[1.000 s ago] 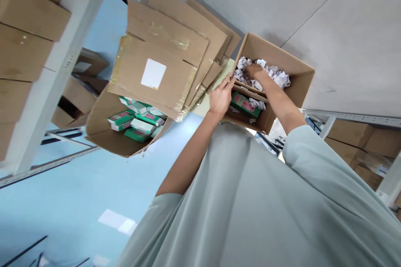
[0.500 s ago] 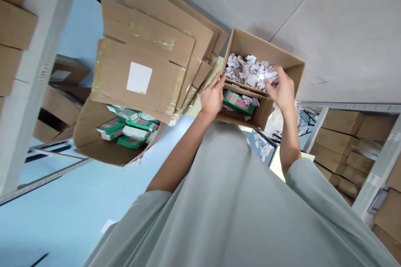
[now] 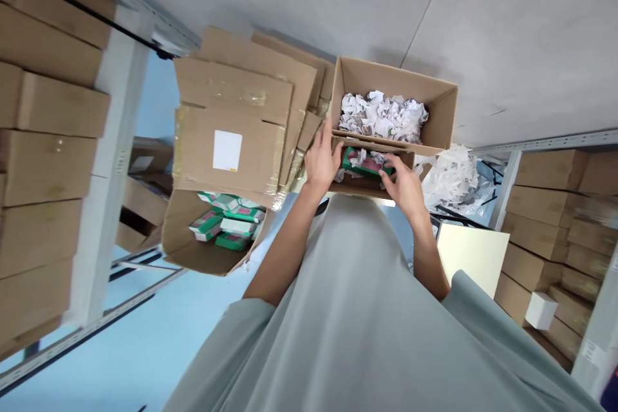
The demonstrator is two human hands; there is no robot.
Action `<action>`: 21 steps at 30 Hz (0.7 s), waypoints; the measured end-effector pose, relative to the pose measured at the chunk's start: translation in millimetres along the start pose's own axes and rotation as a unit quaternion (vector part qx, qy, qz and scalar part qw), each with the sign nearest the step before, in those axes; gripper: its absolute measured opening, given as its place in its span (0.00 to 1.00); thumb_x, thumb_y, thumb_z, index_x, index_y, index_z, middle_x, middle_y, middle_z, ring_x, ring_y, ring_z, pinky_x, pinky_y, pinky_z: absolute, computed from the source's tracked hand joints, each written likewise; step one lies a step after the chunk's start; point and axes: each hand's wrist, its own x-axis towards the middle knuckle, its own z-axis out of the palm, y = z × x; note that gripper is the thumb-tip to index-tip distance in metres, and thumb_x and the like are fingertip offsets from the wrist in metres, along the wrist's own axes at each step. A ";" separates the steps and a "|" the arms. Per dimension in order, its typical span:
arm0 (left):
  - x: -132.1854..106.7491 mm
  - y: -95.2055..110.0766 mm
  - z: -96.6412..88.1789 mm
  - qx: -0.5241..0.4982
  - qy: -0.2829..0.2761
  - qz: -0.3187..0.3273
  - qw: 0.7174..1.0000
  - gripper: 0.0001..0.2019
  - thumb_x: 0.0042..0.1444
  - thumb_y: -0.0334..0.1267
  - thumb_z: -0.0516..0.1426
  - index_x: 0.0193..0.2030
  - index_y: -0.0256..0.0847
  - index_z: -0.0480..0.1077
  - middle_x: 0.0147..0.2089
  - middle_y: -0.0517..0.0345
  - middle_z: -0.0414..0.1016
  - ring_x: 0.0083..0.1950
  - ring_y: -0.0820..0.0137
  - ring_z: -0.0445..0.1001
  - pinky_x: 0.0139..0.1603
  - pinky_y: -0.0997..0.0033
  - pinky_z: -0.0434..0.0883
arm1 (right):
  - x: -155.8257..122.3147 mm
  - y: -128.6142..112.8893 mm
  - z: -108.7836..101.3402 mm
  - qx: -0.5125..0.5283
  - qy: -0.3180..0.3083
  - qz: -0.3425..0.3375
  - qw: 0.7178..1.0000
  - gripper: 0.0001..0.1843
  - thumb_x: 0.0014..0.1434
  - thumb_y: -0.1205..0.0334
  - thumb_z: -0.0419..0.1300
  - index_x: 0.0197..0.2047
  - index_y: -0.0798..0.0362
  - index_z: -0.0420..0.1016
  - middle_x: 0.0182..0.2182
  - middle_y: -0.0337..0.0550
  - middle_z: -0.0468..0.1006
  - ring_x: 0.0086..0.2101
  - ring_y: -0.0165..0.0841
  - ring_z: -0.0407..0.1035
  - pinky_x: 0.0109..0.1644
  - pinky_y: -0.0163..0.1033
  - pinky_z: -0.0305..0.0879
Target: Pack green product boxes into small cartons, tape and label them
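My left hand [image 3: 319,159] grips the left end of a small open cardboard box [image 3: 355,190], its thumb by the inside and its fingers stretched along the outside. In this box lies a green and pink carton [image 3: 370,166] with crumpled white paper [image 3: 358,158] on and around it. Over the box's right end is my right hand [image 3: 403,185], thumb and fingers apart, fingertips close to the paper and the carton. Directly behind stands a larger open cardboard box [image 3: 400,69], partly filled with crumpled white paper [image 3: 383,117].
Flattened cardboard [image 3: 251,135] is stacked to the left, above an open box [image 3: 181,248] of several green cartons. Clear plastic wrap [image 3: 454,177] and a cream board [image 3: 470,254] are on the right. Shelves with brown boxes [image 3: 545,199] flank both sides; a grey wall rises behind.
My right hand has moved from the paper in the larger box down into the small box. More crumpled paper now lies on the carton. My left hand stays at the small box's left end.
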 end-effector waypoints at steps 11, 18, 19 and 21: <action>-66.2 -47.7 -19.3 0.052 -0.145 -0.111 0.982 0.50 0.68 0.58 0.66 0.86 0.31 0.55 0.80 0.29 0.69 0.82 0.40 0.70 0.82 0.42 0.68 | -48.9 69.6 48.5 0.028 0.040 0.154 0.987 0.43 0.80 0.34 0.51 0.78 0.62 0.69 0.64 0.70 0.81 0.60 0.56 0.80 0.63 0.54 0.77; -108.0 -71.4 -12.3 -0.015 -0.181 -0.082 0.980 0.34 0.79 0.56 0.48 0.83 0.41 0.65 0.82 0.43 0.70 0.84 0.51 0.67 0.87 0.47 0.62 | -107.3 55.0 79.0 0.108 0.002 0.232 0.967 0.36 0.84 0.50 0.40 0.86 0.55 0.58 0.62 0.61 0.86 0.60 0.57 0.82 0.64 0.53 0.75; -113.0 -72.6 -11.5 -0.016 -0.188 -0.065 0.980 0.34 0.79 0.57 0.48 0.83 0.42 0.66 0.81 0.44 0.71 0.85 0.52 0.66 0.87 0.48 0.62 | -123.9 54.5 85.0 0.119 0.016 0.243 0.963 0.36 0.83 0.49 0.40 0.86 0.55 0.59 0.63 0.61 0.86 0.61 0.57 0.82 0.64 0.53 0.75; -123.2 -71.4 -8.1 -0.013 -0.217 -0.033 0.975 0.34 0.79 0.58 0.48 0.82 0.43 0.66 0.79 0.44 0.74 0.84 0.52 0.67 0.87 0.48 0.63 | -162.3 55.5 100.4 0.138 0.050 0.267 0.952 0.37 0.83 0.48 0.39 0.84 0.56 0.62 0.63 0.61 0.85 0.61 0.56 0.82 0.63 0.53 0.76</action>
